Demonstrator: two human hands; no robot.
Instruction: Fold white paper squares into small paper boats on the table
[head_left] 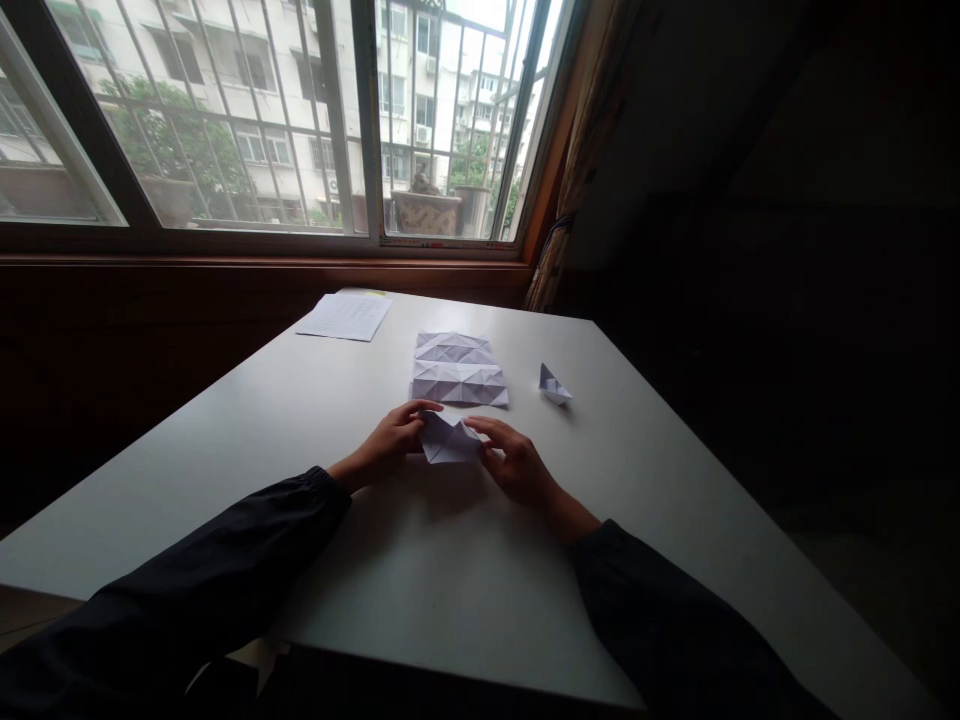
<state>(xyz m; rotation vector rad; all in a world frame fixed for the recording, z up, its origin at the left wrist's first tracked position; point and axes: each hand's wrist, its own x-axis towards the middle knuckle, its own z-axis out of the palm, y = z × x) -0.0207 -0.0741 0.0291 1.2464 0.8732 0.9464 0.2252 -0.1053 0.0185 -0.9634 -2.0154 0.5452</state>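
Observation:
A small folded piece of white paper point(448, 440) is held between my two hands, over the middle of the table. My left hand point(396, 437) pinches its left side, fingers along the upper edge. On the opposite side, my right hand point(517, 458) grips the right edge between thumb and fingers. Several creases and a notch in the top edge show on the paper. Just beyond it lies a creased white paper sheet point(460, 370) with a pattern of raised triangular folds. To the right of that sits a small folded paper boat point(555, 386).
The white table point(360, 590) has its far edge near the window. A stack of printed papers point(345, 316) lies at its far left corner. Behind are a barred window point(262, 120) with potted plants outside and a gathered curtain point(574, 180) on the right.

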